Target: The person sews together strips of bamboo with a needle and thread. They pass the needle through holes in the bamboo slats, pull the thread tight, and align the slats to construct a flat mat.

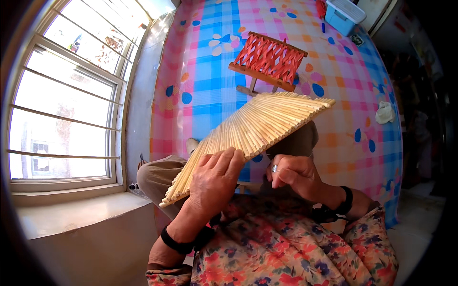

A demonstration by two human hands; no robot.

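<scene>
A fan-shaped mat of pale straw-coloured sticks [257, 121], set side by side, slants across my lap from lower left to upper right. My left hand [217, 178] is closed over its near edge, fingers on top of the stick ends. Just right of that edge, my right hand [298, 176] is held up in a curled pinch, a ring on one finger. It looks apart from the sticks. Whatever its fingertips may hold is too small or hidden to make out.
Beyond the mat stands a low wooden stool [269, 59] with a crisscross red-strap seat. A checked, flowered sheet [205, 62] covers the floor. A barred window [67, 114] and sill are on the left. At the far right are a blue lidded box [341, 18] and a crumpled white bag [385, 113].
</scene>
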